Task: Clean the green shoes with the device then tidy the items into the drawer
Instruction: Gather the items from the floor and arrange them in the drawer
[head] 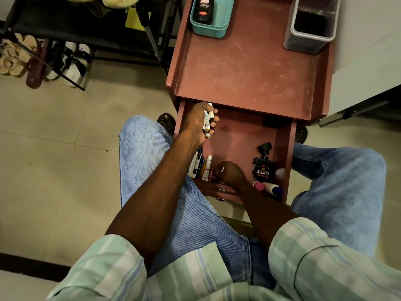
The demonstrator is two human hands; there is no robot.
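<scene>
The drawer (236,135) stands pulled out below the bench (249,68) top. Over the drawer's far left corner the left hand (200,120) hangs knuckles-up, arm stretched forward, fingers curled round a bundle of small white tubes (207,121). They look light, rigid and smooth, so a loose bunch could slip; holding them round their middles seems safest. At the drawer's near edge the right hand (231,172) reaches down beside more tubes (200,165), fingers bent, though whether it pinches anything I cannot tell. A Cherry polish tin (263,171) lies in the drawer's right part.
</scene>
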